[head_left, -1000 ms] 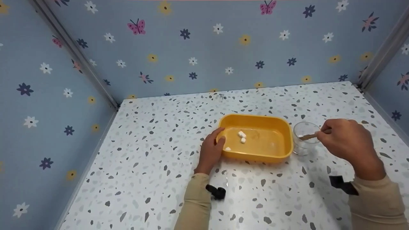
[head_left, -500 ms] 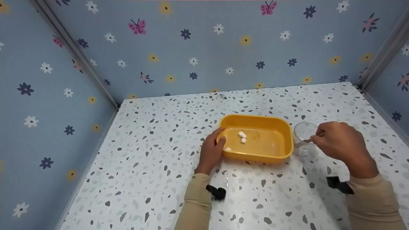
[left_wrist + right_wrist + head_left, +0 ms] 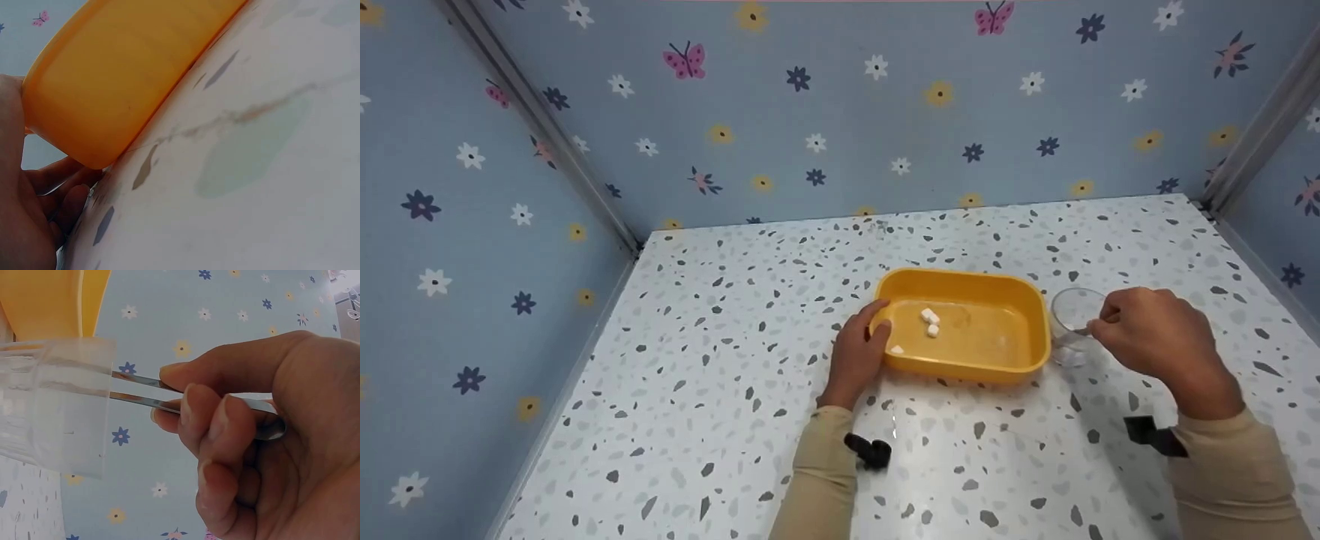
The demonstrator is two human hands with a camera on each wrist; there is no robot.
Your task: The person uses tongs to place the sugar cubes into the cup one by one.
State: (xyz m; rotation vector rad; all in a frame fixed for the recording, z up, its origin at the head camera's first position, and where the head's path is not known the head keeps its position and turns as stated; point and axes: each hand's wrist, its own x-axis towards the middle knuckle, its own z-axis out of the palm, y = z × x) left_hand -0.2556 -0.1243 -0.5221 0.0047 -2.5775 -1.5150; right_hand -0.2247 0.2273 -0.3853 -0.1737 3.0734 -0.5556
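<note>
A yellow plastic tub (image 3: 965, 365) stands on the table with several small white cubes (image 3: 930, 318) on its floor. My left hand (image 3: 856, 352) grips its left end, thumb over the rim; the left wrist view shows fingers (image 3: 72, 202) low against the outer wall. Right of the tub is a clear glass (image 3: 1069, 349), upright. Above it, my right hand (image 3: 1159, 345) pinches metal tongs (image 3: 143, 401) between thumb and fingers. The tongs' arms reach into the glass (image 3: 73, 433) and stand apart. Whether their tips hold anything is hard to make out through the glass.
The speckled white table (image 3: 720, 360) meets a flower-patterned back wall (image 3: 855, 112) and similar side panels. Black straps with small mounts (image 3: 870, 451) sit on both wrists.
My right hand has shifted slightly left and down, and the tongs have gone deeper into the glass. The left hand and tub have stayed in place.
</note>
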